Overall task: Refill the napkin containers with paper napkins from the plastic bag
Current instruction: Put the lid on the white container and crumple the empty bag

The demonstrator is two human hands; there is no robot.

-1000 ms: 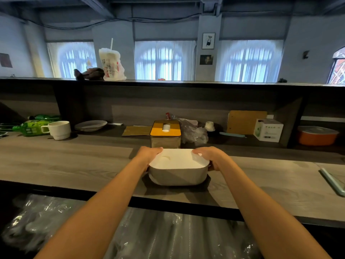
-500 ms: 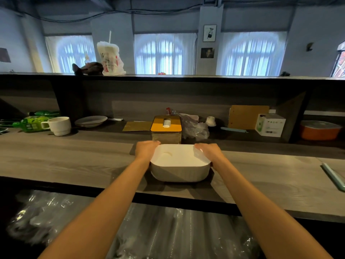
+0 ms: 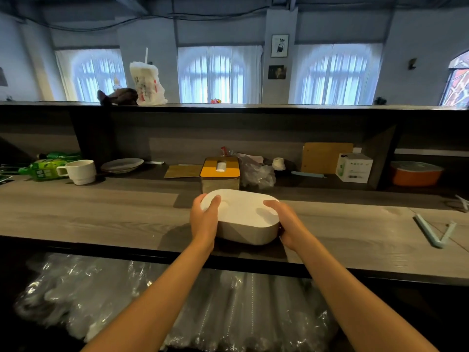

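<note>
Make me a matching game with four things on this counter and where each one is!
Things:
1. white container
2. white mug
3. orange-lidded box
4. orange bowl

Places:
A. far right, under the shelf
B. held between both hands, the left hand and the right hand
C. just behind the white container
D. left, beside the green bottles

Pairs: 1-B, 2-D, 3-C, 4-A

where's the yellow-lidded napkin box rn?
Head view, centre: the yellow-lidded napkin box sits on the counter just behind the white container held in both hands, crumpled plastic bag to its right.
</note>
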